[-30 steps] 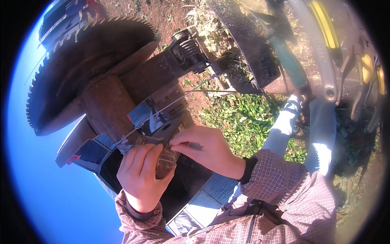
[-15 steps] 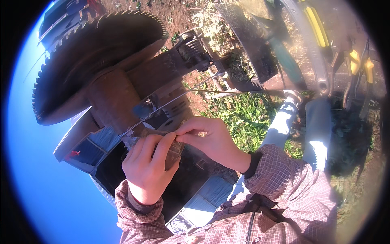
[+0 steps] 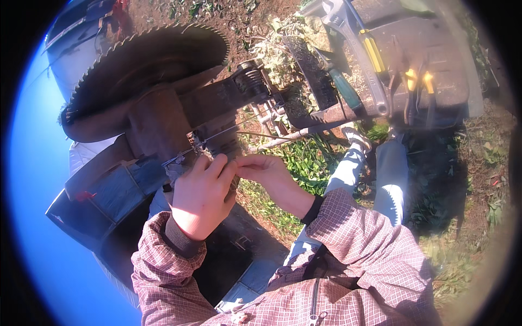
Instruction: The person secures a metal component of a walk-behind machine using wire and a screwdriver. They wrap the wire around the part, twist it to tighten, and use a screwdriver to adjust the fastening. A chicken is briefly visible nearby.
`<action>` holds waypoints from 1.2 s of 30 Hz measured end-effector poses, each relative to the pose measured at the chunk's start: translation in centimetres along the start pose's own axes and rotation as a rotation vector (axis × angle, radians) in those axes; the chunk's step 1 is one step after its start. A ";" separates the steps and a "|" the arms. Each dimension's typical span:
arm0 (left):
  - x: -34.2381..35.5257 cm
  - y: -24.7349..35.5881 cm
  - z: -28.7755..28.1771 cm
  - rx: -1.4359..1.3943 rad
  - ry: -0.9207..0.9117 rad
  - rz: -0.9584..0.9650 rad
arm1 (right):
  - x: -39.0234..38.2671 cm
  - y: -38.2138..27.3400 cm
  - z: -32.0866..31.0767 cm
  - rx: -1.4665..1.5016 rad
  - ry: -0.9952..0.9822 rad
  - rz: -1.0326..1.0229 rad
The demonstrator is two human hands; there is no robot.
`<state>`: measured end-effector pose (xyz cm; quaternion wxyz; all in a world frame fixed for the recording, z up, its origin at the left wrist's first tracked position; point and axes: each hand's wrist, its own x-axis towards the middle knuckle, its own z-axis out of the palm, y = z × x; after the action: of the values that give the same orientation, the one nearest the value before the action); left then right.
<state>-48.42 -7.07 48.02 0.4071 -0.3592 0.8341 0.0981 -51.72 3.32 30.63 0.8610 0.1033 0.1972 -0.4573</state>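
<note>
My left hand (image 3: 202, 196) has its fingers wrapped round a brown, roundish object (image 3: 232, 189) at the lower end of a rusty machine arm (image 3: 157, 119); the hand covers most of that object. My right hand (image 3: 269, 179) is closed in a pinch at the object's upper right, beside my left fingertips; what is pinched is too small to make out. A thin rod (image 3: 220, 135) runs diagonally above my hands, with pale crumpled material (image 3: 175, 169) by its lower end. A large toothed circular blade (image 3: 163, 57) sits on the arm at the upper left.
A metal platform (image 3: 454, 92) at upper right holds a large wrench (image 3: 359, 54), green-handled and yellow-handled tools (image 3: 372, 51), pliers (image 3: 412, 81) and pale shavings. Dark metal bodywork (image 3: 125, 195) is at left. Grass (image 3: 302, 168) and dirt lie below, by my legs (image 3: 389, 190).
The view has shifted, bringing more of the platform and tools into sight. Both hands appear higher in the picture, still together on the brown object, which is now more hidden behind my left fingers.
</note>
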 end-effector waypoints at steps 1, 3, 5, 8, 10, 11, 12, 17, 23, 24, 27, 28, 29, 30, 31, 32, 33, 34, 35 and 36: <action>-0.1 -0.1 0.1 -0.014 -0.016 -0.002 | -0.3 -0.3 0.2 0.001 0.021 0.014; 0.0 -0.5 0.5 -0.043 -0.009 0.018 | -0.6 -1.1 -0.4 -0.264 0.045 -0.091; -0.3 -0.8 0.9 -0.075 0.001 0.015 | -1.8 -4.9 -0.9 -0.887 0.253 -0.454; -1.2 -1.1 1.1 -0.123 0.041 -0.007 | -2.2 -12.1 -4.6 -1.693 0.539 -1.021; -1.0 -1.3 1.2 -0.114 0.041 -0.028 | -1.1 -14.6 -6.1 -1.983 0.674 -0.880; -0.9 -1.5 1.4 -0.111 0.067 -0.014 | -0.9 -15.4 -6.2 -2.049 0.690 -0.726; -0.8 -1.5 1.5 -0.108 0.092 -0.004 | -0.5 -15.7 -6.6 -2.105 0.700 -0.569; -0.3 -1.1 1.2 -0.136 0.073 -0.010 | 0.4 -15.6 -9.4 -2.344 0.849 -0.573; -0.6 -0.8 1.0 -0.150 0.032 -0.080 | -7.5 -16.4 -4.7 -1.727 0.585 -0.763; -0.3 -0.9 0.9 -0.140 0.035 -0.075 | -9.5 -16.4 -4.4 -1.489 0.454 -0.681; -0.1 -0.4 0.4 -0.104 -0.015 -0.082 | -12.0 -14.0 -5.6 -1.015 0.244 -0.407; 0.1 -0.5 0.3 -0.104 -0.024 -0.081 | -12.1 -13.1 -6.1 -0.948 0.177 -0.272; 0.2 -0.5 0.2 -0.104 -0.034 -0.083 | -11.3 -12.0 -6.3 -0.987 0.153 -0.303; 0.3 -0.4 0.0 -0.103 -0.052 -0.092 | -10.4 -11.1 -6.1 -1.018 0.122 -0.328; 0.3 -0.4 0.0 -0.105 -0.053 -0.097 | -9.3 -10.6 -5.6 -0.922 0.111 -0.333; 0.3 -0.3 0.0 -0.107 -0.055 -0.103 | -8.6 -10.5 -5.2 -1.031 0.108 -0.354; 0.4 -0.4 0.0 -0.104 -0.057 -0.109 | -7.7 -10.3 -5.2 -1.058 0.082 -0.372; 0.5 -0.3 -0.1 -0.096 -0.069 -0.113 | -7.0 -10.0 -5.4 -1.084 0.056 -0.390; 0.6 -0.2 -0.2 -0.088 -0.080 -0.116 | -6.4 -9.8 -5.9 -1.053 0.044 -0.385; 0.5 0.0 -0.3 -0.082 -0.097 -0.128 | -5.9 -9.4 -6.2 -1.019 0.024 -0.373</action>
<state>-48.76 -7.49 47.80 0.4375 -0.4228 0.7840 0.1234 -63.94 4.67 27.61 0.7039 -0.3589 0.4186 -0.4477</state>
